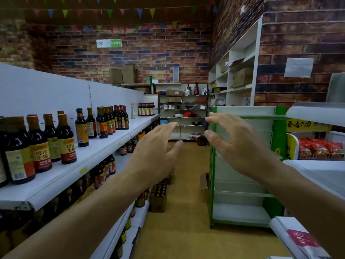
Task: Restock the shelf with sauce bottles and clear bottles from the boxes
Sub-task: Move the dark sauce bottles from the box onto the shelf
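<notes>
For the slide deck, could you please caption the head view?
Both hands, left and right, raised empty in the aisle beside a shelf of sauce bottles.

One head camera looks forward and slightly down along the aisle, with the shelf (104, 144) close on the left and the brick wall (149, 58) far ahead.
</notes>
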